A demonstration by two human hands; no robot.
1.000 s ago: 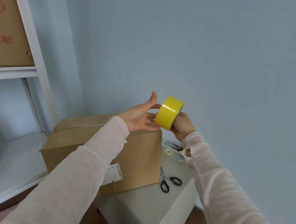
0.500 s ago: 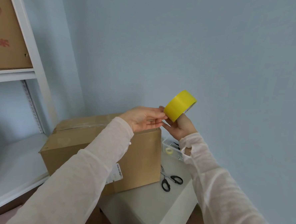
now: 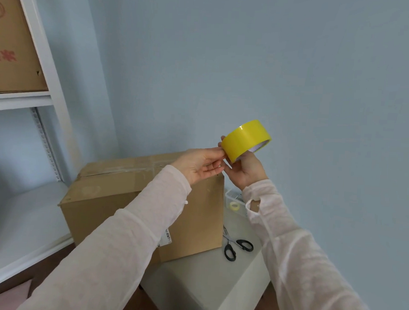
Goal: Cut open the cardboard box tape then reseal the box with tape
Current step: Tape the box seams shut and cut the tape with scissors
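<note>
A brown cardboard box [image 3: 114, 197] stands on a white block, its top flaps closed with clear tape across them. Above its right corner my right hand [image 3: 248, 172] holds a yellow tape roll [image 3: 245, 139] from below, fingers curled through its core. My left hand [image 3: 198, 165] reaches to the roll's left edge, its fingertips pinching at the tape surface there. Black-handled scissors [image 3: 235, 246] lie on the block just right of the box.
The white block [image 3: 203, 279] ends close in front and to the right. A clear plastic container [image 3: 234, 199] with a small tape roll sits behind the scissors by the wall. A white shelf unit [image 3: 41, 97] on the left holds another cardboard box [image 3: 11, 47].
The left hand went from open beside the roll to fingertips on its edge. The right hand raised and tilted the roll slightly to the right.
</note>
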